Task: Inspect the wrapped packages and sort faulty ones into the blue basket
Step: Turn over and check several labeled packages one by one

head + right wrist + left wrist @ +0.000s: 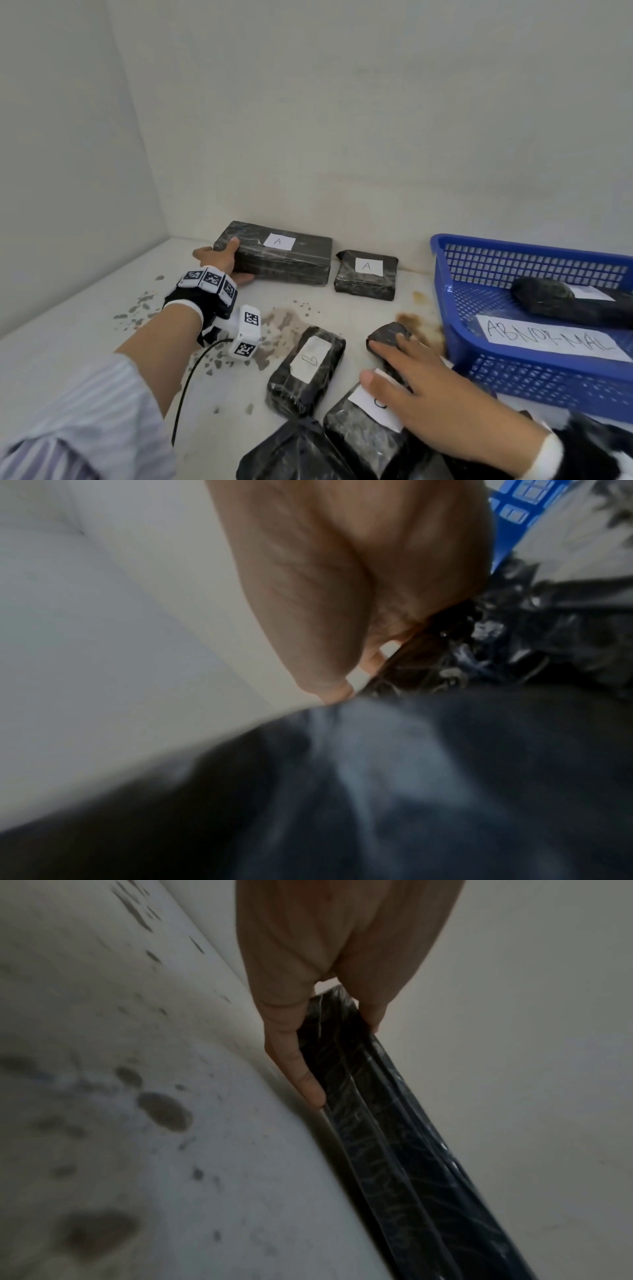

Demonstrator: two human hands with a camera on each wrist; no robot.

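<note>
A large black wrapped package labelled A (291,260) lies by the back wall. My left hand (231,261) grips its left end, thumb on top and fingers along the front side; the left wrist view shows the same hold on the package (394,1150) by my left hand (341,1058). My right hand (387,363) lies with straight fingers over a small dark package (388,334) and a labelled package (363,425). In the right wrist view the right hand (366,666) touches black wrap (428,777). The blue basket (442,274), labelled ABNORMAL, holds one black package (548,294).
A smaller package labelled A (366,275) sits right of the large one. Another labelled package (306,370) lies mid-table, with crumpled black wrap (294,452) at the front edge. Grey flecks and brown stains mark the white table (102,308). Walls close in behind and to the left.
</note>
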